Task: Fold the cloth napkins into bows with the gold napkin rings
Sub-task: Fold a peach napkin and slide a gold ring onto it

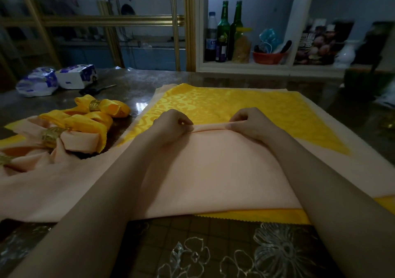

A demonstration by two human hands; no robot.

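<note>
Head cam looks down at the bench. A peach napkin lies on top of a yellow patterned napkin, pretty much dead centre in front of the person. Both hands are at its far edge, close together. The left hand has its fingers curled in and pinches a narrow ridge of the peach cloth. The right hand pinches the other end of the same ridge. So both have hold of the fabric, not just resting flat on it.

My read: this is an early pleating step for a new bow, with the first narrow fold being formed at the far edge. There's no ring by this napkin. Off to the left sit finished ones: a yellow bow with a gold ring, and a peach bow cinched by a second ring.

The next move probably calls for keeping that fold the same width all along. The cloth looks soft and could easily slide on the yellow one under it. After that I'd expect more folds toward the body, and then a ring is needed.
</note>
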